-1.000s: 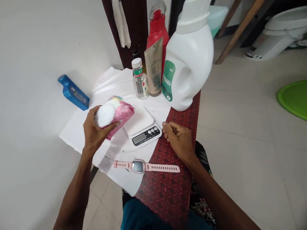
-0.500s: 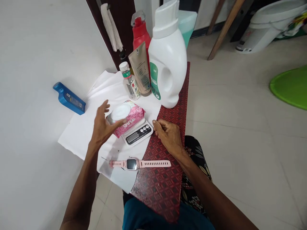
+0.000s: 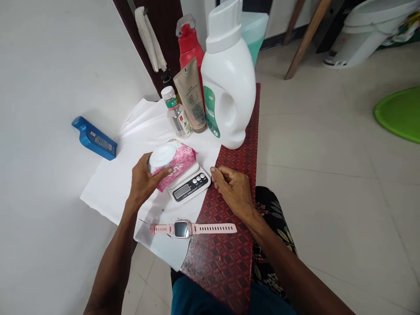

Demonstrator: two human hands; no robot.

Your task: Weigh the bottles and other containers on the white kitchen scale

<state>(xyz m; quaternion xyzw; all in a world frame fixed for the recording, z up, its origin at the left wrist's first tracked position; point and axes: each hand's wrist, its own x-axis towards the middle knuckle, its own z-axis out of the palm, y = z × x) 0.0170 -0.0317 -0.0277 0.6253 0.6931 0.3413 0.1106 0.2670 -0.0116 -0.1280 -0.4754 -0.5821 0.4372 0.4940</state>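
Observation:
A pink wipes pack (image 3: 177, 162) with a white round lid lies on the small white kitchen scale (image 3: 189, 184). My left hand (image 3: 143, 180) grips the pack's near end, thumb on its front face. My right hand (image 3: 233, 189) rests on the red patterned board (image 3: 229, 245) just right of the scale, fingers curled loosely with nothing visible in them. A pink smartwatch (image 3: 192, 229) lies flat in front of the scale, half on white paper (image 3: 114, 179).
Behind the scale stand a small clear bottle (image 3: 175, 113), a tan tube (image 3: 192, 96), a red bottle (image 3: 188, 41) and a large white detergent jug (image 3: 228, 78). A blue bottle (image 3: 94, 138) lies on the left. A green mat (image 3: 400, 113) lies on the floor at right.
My left hand set the wipes pack down on the scale, opened briefly half a second ago, and has closed on the pack again. The right hand has hardly moved.

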